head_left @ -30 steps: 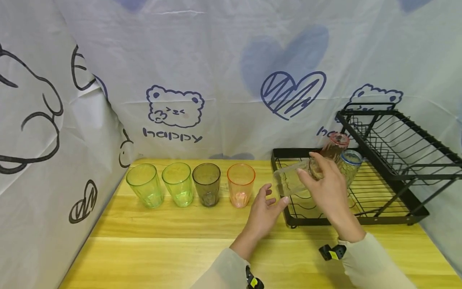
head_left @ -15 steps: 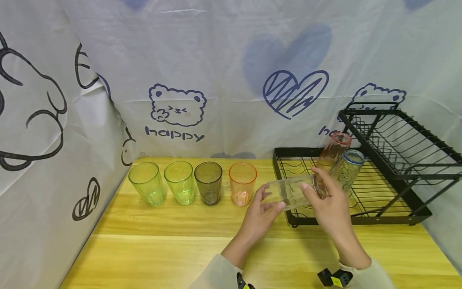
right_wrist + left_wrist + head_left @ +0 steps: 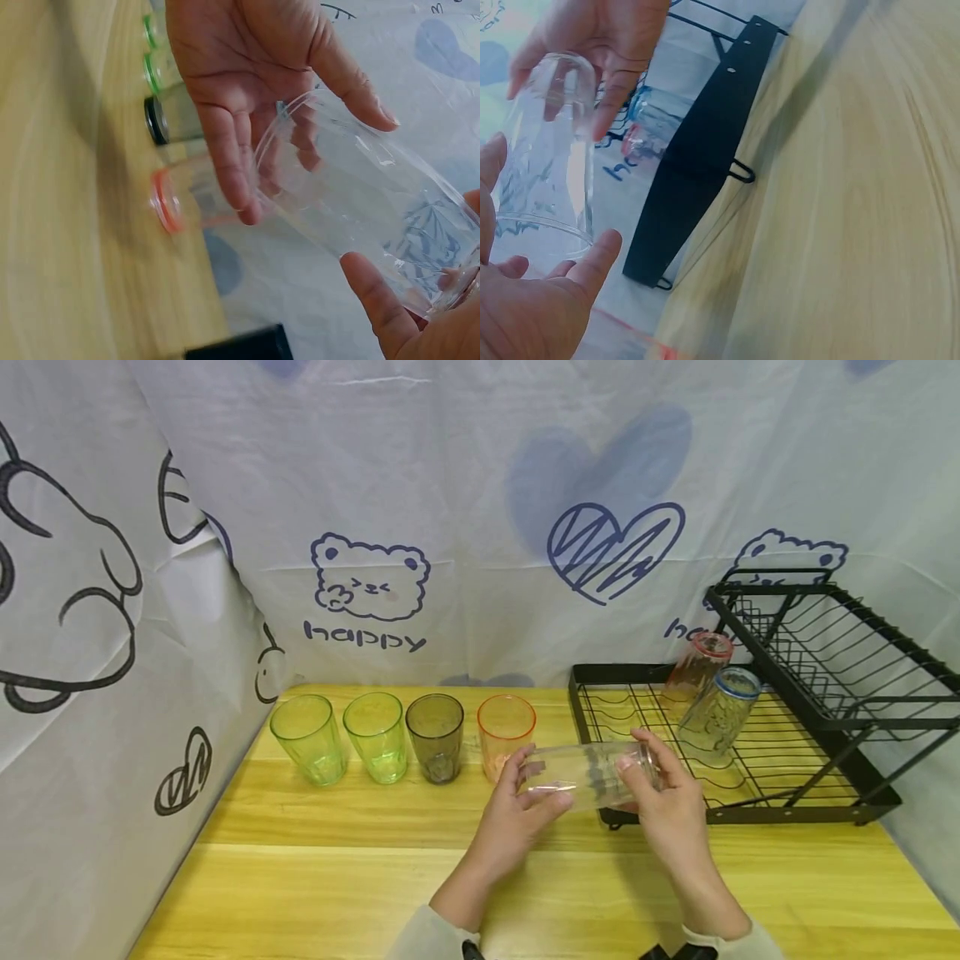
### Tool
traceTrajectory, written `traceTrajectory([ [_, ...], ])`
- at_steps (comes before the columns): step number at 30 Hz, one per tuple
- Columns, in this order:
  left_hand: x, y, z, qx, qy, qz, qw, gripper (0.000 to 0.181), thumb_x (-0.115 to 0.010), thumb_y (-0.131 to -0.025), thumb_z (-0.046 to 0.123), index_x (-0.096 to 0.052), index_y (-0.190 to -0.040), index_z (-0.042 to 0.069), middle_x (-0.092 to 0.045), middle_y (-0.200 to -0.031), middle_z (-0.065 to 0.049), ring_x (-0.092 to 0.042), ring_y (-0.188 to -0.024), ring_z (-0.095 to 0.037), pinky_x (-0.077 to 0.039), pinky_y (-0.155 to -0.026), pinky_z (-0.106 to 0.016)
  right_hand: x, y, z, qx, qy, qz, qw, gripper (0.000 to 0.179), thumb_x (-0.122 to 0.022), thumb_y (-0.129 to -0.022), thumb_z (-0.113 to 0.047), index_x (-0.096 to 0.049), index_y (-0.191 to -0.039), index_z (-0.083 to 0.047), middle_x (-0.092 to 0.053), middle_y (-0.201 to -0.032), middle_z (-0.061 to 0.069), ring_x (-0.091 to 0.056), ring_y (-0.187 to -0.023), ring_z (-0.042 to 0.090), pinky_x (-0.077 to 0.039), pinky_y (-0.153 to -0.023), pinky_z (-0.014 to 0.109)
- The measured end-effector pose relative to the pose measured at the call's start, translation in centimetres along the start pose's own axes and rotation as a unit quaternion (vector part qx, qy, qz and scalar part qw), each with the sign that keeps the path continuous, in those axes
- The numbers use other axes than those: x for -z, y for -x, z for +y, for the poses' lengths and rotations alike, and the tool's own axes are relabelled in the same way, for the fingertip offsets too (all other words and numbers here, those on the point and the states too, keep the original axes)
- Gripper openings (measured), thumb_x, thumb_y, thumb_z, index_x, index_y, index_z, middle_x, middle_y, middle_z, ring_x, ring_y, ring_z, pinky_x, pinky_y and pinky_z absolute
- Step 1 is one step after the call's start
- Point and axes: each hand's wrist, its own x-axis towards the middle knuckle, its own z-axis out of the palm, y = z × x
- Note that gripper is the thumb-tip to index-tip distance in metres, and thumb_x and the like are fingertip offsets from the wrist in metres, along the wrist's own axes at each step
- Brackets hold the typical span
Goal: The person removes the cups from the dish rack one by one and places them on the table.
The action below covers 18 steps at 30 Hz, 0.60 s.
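A clear drinking glass [image 3: 581, 775] lies on its side in the air above the table's middle right, mouth toward the left. My left hand [image 3: 512, 820] holds its rim end, thumb in front and fingers behind. At the base end, my right hand [image 3: 670, 814] grips the glass between thumb and fingers. The right wrist view shows the glass wall [image 3: 352, 180] with a faceted pattern near the base and the left fingers [image 3: 225, 150] around the rim. In the left wrist view, the right hand [image 3: 604, 37] is at the far end.
Left of the hands, two green glasses [image 3: 307, 739] [image 3: 377, 739], a smoky brown glass [image 3: 435, 739] and an orange glass [image 3: 506, 727] stand upright in a row. A black dish rack [image 3: 795, 814] at right holds a pink-rimmed glass [image 3: 697, 668] and a blue-rimmed glass [image 3: 718, 714], both upside down and tilted.
The clear glass has moved left and toward me, out from over the rack. My left hand has come from beside its rim to hold it; the right hand keeps its grip.
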Motion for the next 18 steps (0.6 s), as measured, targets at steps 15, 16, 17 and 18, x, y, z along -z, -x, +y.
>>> traceTrajectory([
  [15, 2.9, 2.1, 2.5, 0.010, -0.050, 0.004, 0.9987, 0.079, -0.085, -0.090, 0.028, -0.039, -0.155, 0.032, -0.045, -0.151, -0.014, -0.060, -0.127, -0.030, -0.060, -0.096, -0.039, -2.5, 1.6, 1.4, -0.074, -0.105, -0.011, 0.9916, 0.039, -0.057, -0.111, -0.028, -0.056, -0.149, -0.020, -0.065, -0.114, -0.003, -0.071, -0.090, 0.014, -0.066, -0.074, 0.033],
  [16, 3.0, 2.2, 2.6, 0.013, -0.056, 0.003, 0.9983, 0.079, -0.085, -0.090, 0.029, -0.039, -0.154, 0.030, -0.045, -0.150, -0.015, -0.061, -0.125, -0.030, -0.060, -0.095, -0.039, -2.7, 1.6, 1.4, -0.076, -0.113, -0.013, 0.9906, 0.039, -0.056, -0.111, -0.027, -0.056, -0.149, -0.019, -0.064, -0.114, -0.002, -0.070, -0.090, 0.014, -0.066, -0.074, 0.032],
  [17, 3.2, 2.4, 2.8, 0.017, -0.065, 0.004, 0.9977, 0.079, -0.085, -0.090, 0.030, -0.040, -0.154, 0.029, -0.045, -0.150, -0.015, -0.062, -0.123, -0.028, -0.060, -0.094, -0.039, -2.8, 1.7, 1.5, -0.078, -0.121, -0.017, 0.9895, 0.038, -0.056, -0.111, -0.027, -0.056, -0.148, -0.019, -0.064, -0.114, -0.001, -0.070, -0.089, 0.014, -0.066, -0.074, 0.032],
  [18, 3.3, 2.5, 3.0, 0.019, -0.073, 0.004, 0.9971, 0.079, -0.085, -0.090, 0.030, -0.039, -0.153, 0.027, -0.045, -0.149, -0.016, -0.062, -0.122, -0.028, -0.060, -0.092, -0.039, -2.9, 1.8, 1.6, -0.079, -0.130, -0.019, 0.9881, 0.037, -0.055, -0.112, -0.026, -0.056, -0.148, -0.017, -0.063, -0.115, 0.001, -0.071, -0.088, 0.014, -0.066, -0.074, 0.032],
])
